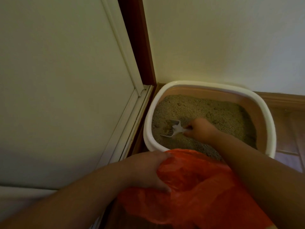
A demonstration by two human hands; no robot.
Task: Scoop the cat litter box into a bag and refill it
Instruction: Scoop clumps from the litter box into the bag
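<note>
A white-rimmed litter box [270, 123] with tan inner walls stands in the room's corner, filled with grey-brown litter [206, 109]. My right hand [200, 128] grips the handle of a white slotted scoop [172, 129], whose blade is dug into the litter near the box's left side. Small clumps lie by the blade. An orange plastic bag [198, 187] sits in front of the box, covering its near rim. My left hand [146, 171] holds the bag's left edge, fingers curled over the plastic.
A white door [57, 96] with a dark red-brown frame [138, 47] stands left of the box. A pale wall [222, 38] rises behind it. Wooden baseboard [283, 100] and floor show at the right.
</note>
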